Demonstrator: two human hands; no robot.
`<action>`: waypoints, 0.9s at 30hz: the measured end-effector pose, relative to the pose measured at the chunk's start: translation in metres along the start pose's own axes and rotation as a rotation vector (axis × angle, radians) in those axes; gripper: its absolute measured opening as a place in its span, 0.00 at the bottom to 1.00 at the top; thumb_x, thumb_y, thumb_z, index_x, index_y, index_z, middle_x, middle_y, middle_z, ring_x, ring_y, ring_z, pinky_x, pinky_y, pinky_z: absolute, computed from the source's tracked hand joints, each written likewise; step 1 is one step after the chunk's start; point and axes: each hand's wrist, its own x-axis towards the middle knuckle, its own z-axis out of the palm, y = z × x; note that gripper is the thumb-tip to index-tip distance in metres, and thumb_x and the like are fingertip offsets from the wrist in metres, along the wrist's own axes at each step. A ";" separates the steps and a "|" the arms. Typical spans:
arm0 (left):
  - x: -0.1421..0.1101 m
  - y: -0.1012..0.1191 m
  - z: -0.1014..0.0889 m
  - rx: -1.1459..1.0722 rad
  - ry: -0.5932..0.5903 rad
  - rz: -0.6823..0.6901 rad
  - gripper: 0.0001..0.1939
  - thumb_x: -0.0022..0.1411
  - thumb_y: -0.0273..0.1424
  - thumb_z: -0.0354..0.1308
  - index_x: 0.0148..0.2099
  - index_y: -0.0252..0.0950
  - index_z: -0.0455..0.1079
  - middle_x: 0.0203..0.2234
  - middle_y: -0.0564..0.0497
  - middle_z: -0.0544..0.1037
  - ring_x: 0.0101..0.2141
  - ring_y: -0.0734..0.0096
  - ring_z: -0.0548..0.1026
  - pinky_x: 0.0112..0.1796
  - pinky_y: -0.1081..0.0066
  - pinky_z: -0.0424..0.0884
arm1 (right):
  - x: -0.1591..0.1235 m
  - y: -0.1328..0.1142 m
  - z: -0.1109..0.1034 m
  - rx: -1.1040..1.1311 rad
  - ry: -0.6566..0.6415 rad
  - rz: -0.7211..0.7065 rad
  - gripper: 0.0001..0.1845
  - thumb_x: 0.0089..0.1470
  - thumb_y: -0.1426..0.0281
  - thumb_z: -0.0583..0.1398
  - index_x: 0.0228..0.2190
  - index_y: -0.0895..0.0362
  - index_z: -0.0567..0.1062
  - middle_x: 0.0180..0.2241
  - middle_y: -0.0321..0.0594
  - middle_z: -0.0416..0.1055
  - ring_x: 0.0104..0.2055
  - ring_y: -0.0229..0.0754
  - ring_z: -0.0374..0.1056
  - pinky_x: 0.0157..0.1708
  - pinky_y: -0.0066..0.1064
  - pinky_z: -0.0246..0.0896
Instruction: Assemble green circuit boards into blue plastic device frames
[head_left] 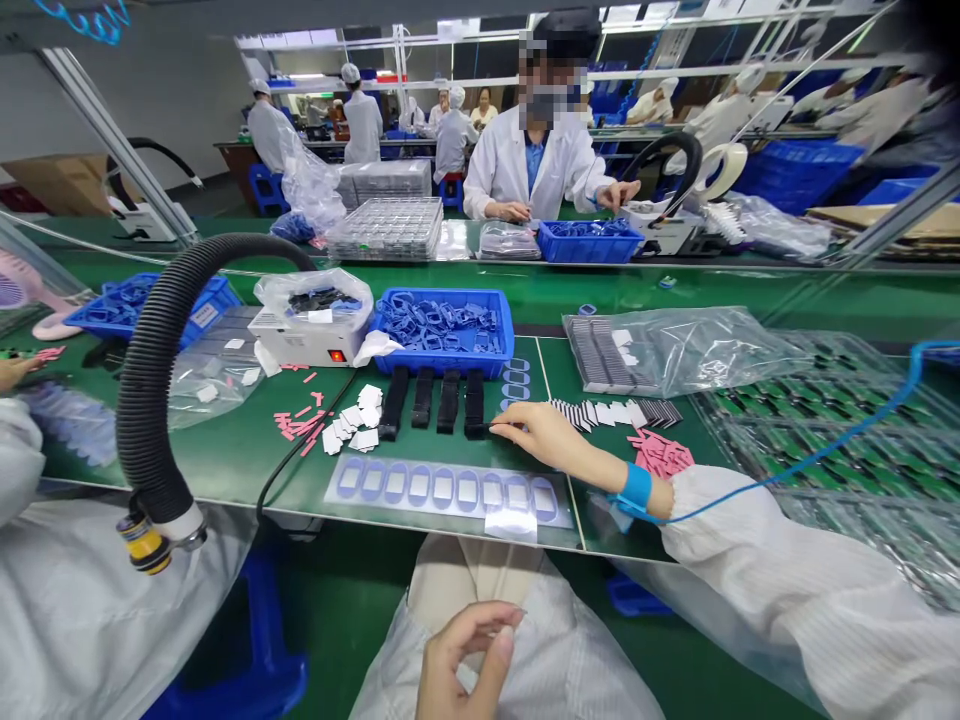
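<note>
My right hand (536,432), with a blue wrist band (636,490), reaches over the green table. Its thumb and fingertips pinch together at the lower end of the rightmost black strip (475,400); several such strips lie side by side. Low in front of my lap, my left hand (466,665) is loosely curled, thumb and index tips close but apart, nothing visible in them. Between the hands, a clear sheet (450,488) carries a row of oval blue-rimmed pieces with white centres. A white backing piece (511,525) overhangs the table edge. More blue ovals (515,380) stand in a column beyond my right hand.
Behind the strips sits a blue bin (446,300) of blue frames. White squares (358,420) and pink strips (298,420) lie left; pink pieces (660,453) and bagged circuit boards (855,410) lie right. A black hose (154,360) arches at left. A co-worker (536,165) works opposite.
</note>
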 end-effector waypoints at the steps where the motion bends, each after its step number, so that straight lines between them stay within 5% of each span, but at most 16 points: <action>1: 0.001 0.002 -0.002 -0.012 0.000 -0.020 0.18 0.56 0.47 0.60 0.36 0.38 0.80 0.32 0.45 0.85 0.36 0.60 0.82 0.38 0.69 0.77 | -0.007 -0.003 -0.005 0.025 0.036 -0.004 0.11 0.60 0.65 0.56 0.33 0.57 0.77 0.38 0.43 0.76 0.41 0.44 0.72 0.42 0.37 0.67; 4: 0.008 0.011 -0.007 -0.190 -0.066 -0.142 0.19 0.54 0.48 0.62 0.38 0.38 0.80 0.35 0.43 0.85 0.40 0.58 0.81 0.44 0.65 0.75 | -0.035 -0.022 -0.020 0.135 0.074 -0.030 0.13 0.59 0.64 0.55 0.32 0.57 0.78 0.39 0.45 0.76 0.42 0.45 0.72 0.35 0.32 0.68; 8: 0.018 0.029 -0.008 -0.517 -0.296 -0.291 0.27 0.52 0.53 0.60 0.45 0.37 0.78 0.42 0.40 0.83 0.43 0.55 0.80 0.44 0.61 0.75 | -0.079 -0.059 -0.035 0.371 -0.158 -0.127 0.09 0.57 0.65 0.59 0.29 0.54 0.78 0.42 0.40 0.76 0.43 0.40 0.73 0.43 0.31 0.69; 11: 0.023 0.041 -0.002 -0.528 -0.491 -0.294 0.30 0.46 0.55 0.62 0.42 0.36 0.80 0.34 0.42 0.84 0.38 0.57 0.81 0.41 0.62 0.75 | -0.104 -0.077 -0.034 0.518 -0.351 -0.141 0.11 0.60 0.68 0.56 0.30 0.53 0.78 0.44 0.39 0.75 0.46 0.40 0.72 0.47 0.33 0.66; 13: 0.024 0.046 0.002 -0.499 -0.582 -0.289 0.28 0.44 0.54 0.64 0.38 0.37 0.81 0.28 0.45 0.84 0.33 0.61 0.81 0.37 0.65 0.75 | -0.114 -0.082 -0.028 0.550 -0.354 -0.127 0.12 0.61 0.69 0.56 0.29 0.53 0.77 0.43 0.39 0.75 0.46 0.40 0.72 0.47 0.33 0.66; 15: 0.023 0.048 0.006 -0.526 -0.580 -0.283 0.23 0.45 0.51 0.66 0.36 0.39 0.82 0.27 0.47 0.83 0.30 0.66 0.80 0.33 0.69 0.75 | -0.123 -0.083 -0.020 0.550 -0.207 -0.116 0.07 0.58 0.71 0.57 0.31 0.52 0.76 0.43 0.39 0.75 0.46 0.40 0.72 0.45 0.32 0.68; 20: 0.019 0.049 0.011 -0.652 -0.489 -0.212 0.17 0.50 0.42 0.67 0.43 0.43 0.80 0.26 0.50 0.83 0.29 0.74 0.78 0.32 0.78 0.72 | -0.139 -0.080 -0.006 0.307 0.387 -0.271 0.07 0.52 0.79 0.61 0.30 0.54 0.73 0.34 0.41 0.73 0.38 0.42 0.70 0.35 0.33 0.68; 27: 0.014 0.053 0.013 -0.619 -0.436 -0.160 0.15 0.53 0.38 0.66 0.44 0.48 0.79 0.32 0.52 0.85 0.33 0.75 0.78 0.36 0.79 0.72 | -0.142 -0.077 -0.006 0.262 0.403 -0.316 0.08 0.52 0.81 0.61 0.29 0.57 0.75 0.27 0.38 0.68 0.31 0.39 0.65 0.28 0.32 0.64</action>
